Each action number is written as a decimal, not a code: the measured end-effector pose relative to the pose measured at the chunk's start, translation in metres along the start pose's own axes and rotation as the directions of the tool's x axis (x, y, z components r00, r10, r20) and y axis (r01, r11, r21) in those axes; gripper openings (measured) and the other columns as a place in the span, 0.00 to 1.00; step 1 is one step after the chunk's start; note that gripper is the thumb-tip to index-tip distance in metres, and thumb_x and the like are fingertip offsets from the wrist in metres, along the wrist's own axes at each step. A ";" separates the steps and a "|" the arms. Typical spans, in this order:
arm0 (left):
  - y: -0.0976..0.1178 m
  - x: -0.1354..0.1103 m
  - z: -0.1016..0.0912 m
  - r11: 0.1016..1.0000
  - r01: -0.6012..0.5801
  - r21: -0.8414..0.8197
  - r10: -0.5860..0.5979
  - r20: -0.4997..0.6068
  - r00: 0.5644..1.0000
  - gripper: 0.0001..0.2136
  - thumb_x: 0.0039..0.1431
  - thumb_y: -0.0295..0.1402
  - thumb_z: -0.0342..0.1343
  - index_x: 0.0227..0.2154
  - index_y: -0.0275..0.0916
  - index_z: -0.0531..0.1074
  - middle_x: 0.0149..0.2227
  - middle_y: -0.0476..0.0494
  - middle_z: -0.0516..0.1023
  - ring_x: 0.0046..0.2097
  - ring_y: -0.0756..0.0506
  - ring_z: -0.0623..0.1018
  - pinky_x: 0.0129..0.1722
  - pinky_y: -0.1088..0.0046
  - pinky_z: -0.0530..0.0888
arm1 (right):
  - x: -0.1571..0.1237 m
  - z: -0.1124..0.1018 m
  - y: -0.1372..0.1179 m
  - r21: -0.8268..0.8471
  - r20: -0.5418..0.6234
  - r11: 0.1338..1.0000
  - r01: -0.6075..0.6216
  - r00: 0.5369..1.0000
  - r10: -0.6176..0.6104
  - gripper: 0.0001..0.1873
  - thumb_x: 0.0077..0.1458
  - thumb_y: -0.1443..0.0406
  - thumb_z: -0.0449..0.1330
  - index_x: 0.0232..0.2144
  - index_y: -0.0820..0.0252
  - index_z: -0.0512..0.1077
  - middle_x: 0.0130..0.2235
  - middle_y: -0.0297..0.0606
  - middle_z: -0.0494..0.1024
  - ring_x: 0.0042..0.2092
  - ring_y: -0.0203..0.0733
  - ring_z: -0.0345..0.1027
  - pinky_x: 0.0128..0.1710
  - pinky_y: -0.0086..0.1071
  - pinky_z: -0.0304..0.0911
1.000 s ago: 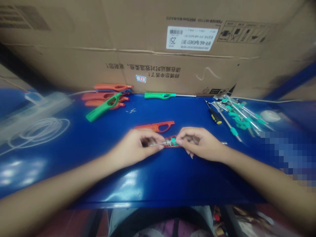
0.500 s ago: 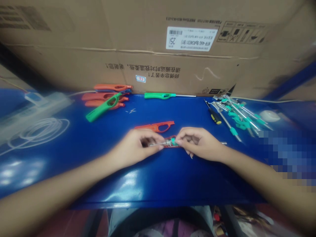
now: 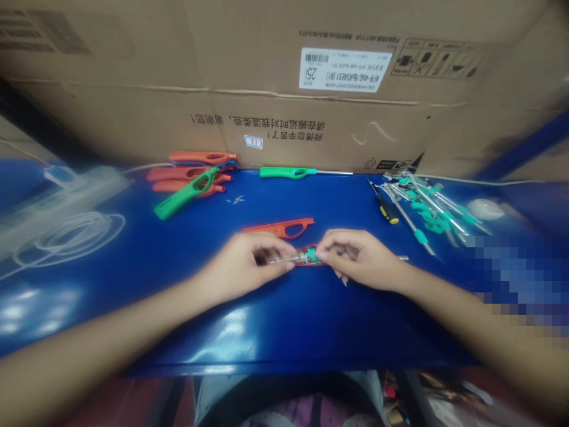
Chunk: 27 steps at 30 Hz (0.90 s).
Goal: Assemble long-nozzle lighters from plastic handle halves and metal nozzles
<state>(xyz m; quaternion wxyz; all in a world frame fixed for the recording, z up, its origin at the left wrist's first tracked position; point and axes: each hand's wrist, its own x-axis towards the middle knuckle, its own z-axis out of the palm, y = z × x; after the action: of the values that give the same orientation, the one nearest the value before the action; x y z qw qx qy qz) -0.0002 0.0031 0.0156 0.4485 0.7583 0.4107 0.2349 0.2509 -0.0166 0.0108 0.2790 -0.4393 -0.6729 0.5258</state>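
Between my hands lies an orange lighter shell half [image 3: 304, 264], partly covered by my fingers. In it or just over it is a lighter mechanism [image 3: 312, 255] with a teal part and silvery metal. My left hand [image 3: 255, 261] is closed in a pinch at the mechanism's left end, by a thin metal piece. On the right, my right hand [image 3: 362, 258] pinches the teal end; a metal tube tip [image 3: 403, 258] shows past its wrist. Just beyond my fingers rests another orange shell half [image 3: 284, 229] with a trigger loop opening.
Orange lighter shells [image 3: 191, 174] and a green shell [image 3: 182, 197] are piled at back left, near small pins [image 3: 237, 200]. A green lighter [image 3: 288, 172] lies by the cardboard [image 3: 267, 101]. At right are a screwdriver [image 3: 386, 207] and several teal-and-metal lighter rods [image 3: 438, 207]; coiled cable [image 3: 75, 237] sits left.
The teal part between my hands has shifted very slightly. Both hands keep the same pinch and place; everything else on the table stays where it was.
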 end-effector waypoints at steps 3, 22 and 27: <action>0.002 0.000 0.000 1.000 0.007 0.001 -0.007 -0.002 1.000 0.10 0.56 0.33 0.64 0.40 0.37 0.82 0.35 0.45 0.84 0.31 0.50 0.76 0.31 0.76 0.72 | 0.000 0.000 0.000 -0.006 0.004 1.000 0.003 1.000 -0.003 0.14 0.60 0.56 0.62 0.36 0.62 0.72 0.23 0.29 0.71 0.21 0.31 0.67 0.20 0.24 0.67; 0.003 -0.001 0.000 1.000 0.007 0.014 -0.007 0.008 1.000 0.10 0.57 0.34 0.63 0.40 0.37 0.82 0.36 0.44 0.84 0.32 0.49 0.77 0.32 0.75 0.72 | 0.000 0.000 -0.001 -0.011 0.005 1.000 0.005 1.000 -0.005 0.16 0.60 0.53 0.63 0.36 0.62 0.72 0.23 0.29 0.71 0.21 0.31 0.66 0.20 0.25 0.67; 0.002 -0.001 0.000 1.000 0.004 0.005 -0.004 0.012 1.000 0.09 0.57 0.34 0.63 0.40 0.37 0.82 0.36 0.44 0.84 0.32 0.49 0.77 0.32 0.75 0.73 | 0.000 0.000 -0.002 -0.011 0.008 1.000 -0.002 1.000 0.002 0.16 0.60 0.53 0.63 0.36 0.62 0.72 0.23 0.29 0.71 0.21 0.31 0.67 0.20 0.25 0.67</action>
<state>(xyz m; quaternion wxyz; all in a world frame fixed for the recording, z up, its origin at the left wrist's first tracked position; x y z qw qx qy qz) 0.0001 0.0022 0.0176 0.4495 0.7601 0.4099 0.2285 0.2508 -0.0169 0.0125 0.2734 -0.4395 -0.6765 0.5239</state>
